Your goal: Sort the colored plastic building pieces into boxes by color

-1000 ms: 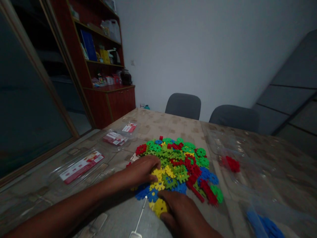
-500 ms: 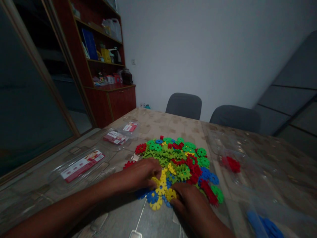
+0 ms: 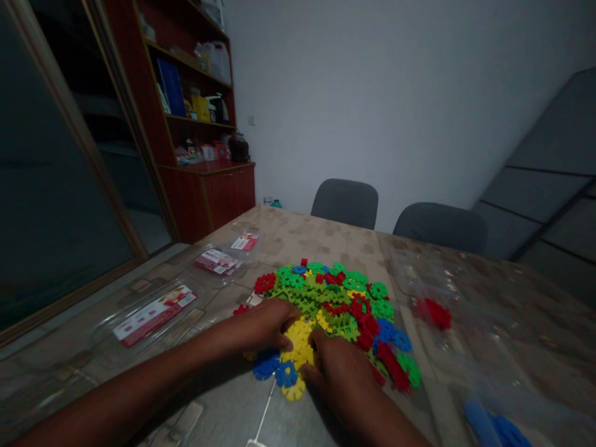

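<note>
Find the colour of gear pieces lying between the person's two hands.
Yellow: the yellow pieces lie between the left hand and right hand; green, red and blue ones lie around them.

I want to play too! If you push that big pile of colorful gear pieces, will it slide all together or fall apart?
The pile of gear pieces would probably scatter: the pieces look loose and overlapping. They seem thin, stiff plastic, so likely light. The table looks glossy, so they may slide easily.

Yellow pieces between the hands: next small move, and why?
Probably lift the yellow pieces clear of the pile. Both the left hand and right hand already press on them at the pile's near edge, so the grip looks nearly set.
</note>
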{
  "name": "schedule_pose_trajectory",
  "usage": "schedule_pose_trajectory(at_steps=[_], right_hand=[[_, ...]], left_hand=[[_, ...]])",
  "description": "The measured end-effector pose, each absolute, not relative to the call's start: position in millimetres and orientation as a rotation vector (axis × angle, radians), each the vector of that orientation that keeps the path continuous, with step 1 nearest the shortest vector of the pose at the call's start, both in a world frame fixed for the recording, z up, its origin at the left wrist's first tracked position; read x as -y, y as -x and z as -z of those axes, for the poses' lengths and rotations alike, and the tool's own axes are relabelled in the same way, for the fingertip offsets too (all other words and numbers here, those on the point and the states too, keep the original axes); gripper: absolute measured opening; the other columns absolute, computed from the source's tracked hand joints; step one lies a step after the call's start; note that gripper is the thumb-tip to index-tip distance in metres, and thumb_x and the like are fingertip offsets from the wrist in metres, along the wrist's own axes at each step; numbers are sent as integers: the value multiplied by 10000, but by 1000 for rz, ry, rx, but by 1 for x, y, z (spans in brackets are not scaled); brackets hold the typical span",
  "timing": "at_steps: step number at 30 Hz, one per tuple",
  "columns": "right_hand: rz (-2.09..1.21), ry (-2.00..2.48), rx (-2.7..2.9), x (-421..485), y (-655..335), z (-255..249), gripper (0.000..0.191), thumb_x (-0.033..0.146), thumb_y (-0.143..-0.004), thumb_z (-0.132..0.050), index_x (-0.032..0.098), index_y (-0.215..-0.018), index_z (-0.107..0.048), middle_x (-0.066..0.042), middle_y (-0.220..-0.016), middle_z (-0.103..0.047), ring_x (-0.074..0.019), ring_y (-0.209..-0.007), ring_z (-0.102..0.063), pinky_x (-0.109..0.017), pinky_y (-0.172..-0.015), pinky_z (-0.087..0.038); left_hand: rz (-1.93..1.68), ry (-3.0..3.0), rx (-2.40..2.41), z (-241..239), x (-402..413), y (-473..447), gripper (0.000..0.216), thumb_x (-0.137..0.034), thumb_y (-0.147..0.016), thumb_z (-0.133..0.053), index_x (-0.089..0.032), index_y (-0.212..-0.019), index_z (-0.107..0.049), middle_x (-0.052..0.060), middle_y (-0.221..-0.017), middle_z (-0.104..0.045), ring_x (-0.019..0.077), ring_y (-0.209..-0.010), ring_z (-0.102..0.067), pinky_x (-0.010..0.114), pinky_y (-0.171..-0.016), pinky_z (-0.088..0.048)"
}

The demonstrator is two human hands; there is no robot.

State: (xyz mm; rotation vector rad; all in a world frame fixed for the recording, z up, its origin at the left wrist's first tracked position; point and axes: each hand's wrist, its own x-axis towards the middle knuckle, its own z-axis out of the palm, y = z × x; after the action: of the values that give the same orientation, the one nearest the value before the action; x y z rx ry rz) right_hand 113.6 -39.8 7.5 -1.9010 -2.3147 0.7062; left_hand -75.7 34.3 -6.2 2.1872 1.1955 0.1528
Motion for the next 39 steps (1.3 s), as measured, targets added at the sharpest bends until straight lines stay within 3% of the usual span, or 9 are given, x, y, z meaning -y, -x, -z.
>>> schedule_pose_trajectory(at_steps=[4, 8, 13, 17, 24, 30, 34, 36, 39], right_hand=[[-785, 1889, 2267, 41, -115, -3, 264, 218, -830, -748, 183, -1084, -684, -95, -1005, -760, -274, -897, -691, -313, -687, -372], [-844, 1692, 2124, 45, -122, 14, 240, 110, -768, -733, 197, -965, -627, -42, -969, -697, -213, -864, -619, -280, -683, -346], [-940, 1549, 1981, 41, -127, 24, 223, 35, -737, -649, 214, -827, -551, 42, -763, -570, -159, -737, -526, -260, -629, -301], [-1085, 1432, 1876, 32, -134, 15, 249, 43, -700, -644, 229, -817, -527, 77, -687, -496, -137, -661, -468, -251, -576, -270], [-1126, 1332, 1834, 27, -138, 6, 228, 76, -698, -659, 227, -839, -563, 77, -674, -506, -133, -626, -450, -254, -558, -265], [-994, 1342, 1823, 31, -132, 13, 322, 95, -707, -677, 211, -1003, -628, 29, -847, -621, -159, -740, -523, -255, -633, -349], [-1036, 1280, 1873, 28, -138, 5, 144, 138, -778, -636, 200, -908, -641, 15, -809, -650, -161, -730, -553, -262, -644, -366], [-957, 1309, 1890, 26, -143, -1, 104, 157, -799, -622, 198, -894, -632, 2, -823, -656, -174, -749, -568, -272, -662, -378], [-879, 1342, 1897, 22, -151, -3, 119, 161, -815, -606, 197, -929, -612, -17, -885, -658, -194, -807, -589, -289, -708, -405]], left_hand=[[-209, -2167, -1176, 1, -31, 77, 354, -120, -638, -826, -199, -877, -577, -28, -896, -545, 194, -855, -509, 255, -691, -333], [-232, -2085, -1099, 3, -29, 77, 306, -111, -660, -771, -205, -829, -534, -59, -787, -521, 157, -748, -489, 235, -606, -307], [-257, -1981, -1018, 8, -26, 79, 277, -193, -666, -753, -205, -796, -508, -74, -714, -519, 135, -666, -481, 215, -552, -310], [-337, -1896, -1005, 7, -27, 82, 254, -238, -655, -740, -204, -787, -526, -67, -693, -516, 137, -650, -470, 212, -538, -303], [-345, -1777, -996, 10, -26, 80, 289, -263, -632, -754, -205, -818, -541, -73, -662, -549, 132, -597, -497, 207, -515, -342], [-408, -1635, -912, 18, -19, 75, 345, -306, -666, -811, -203, -866, -550, -71, -645, -593, 142, -581, -554, 215, -531, -381], [-449, -1820, -905, 16, -22, 78, 295, -310, -729, -813, -195, -932, -633, -45, -755, -612, 157, -681, -567, 238, -613, -408], [-446, -2044, -930, 13, -22, 79, 299, -291, -769, -803, -211, -1019, -659, 0, -938, -661, 199, -850, -603, 280, -748, -444], [-370, -2309, -965, 9, -18, 80, 272, -233, -822, -761, -222, -1069, -647, 58, -1160, -622, 265, -1084, -569, 343, -921, -425]])
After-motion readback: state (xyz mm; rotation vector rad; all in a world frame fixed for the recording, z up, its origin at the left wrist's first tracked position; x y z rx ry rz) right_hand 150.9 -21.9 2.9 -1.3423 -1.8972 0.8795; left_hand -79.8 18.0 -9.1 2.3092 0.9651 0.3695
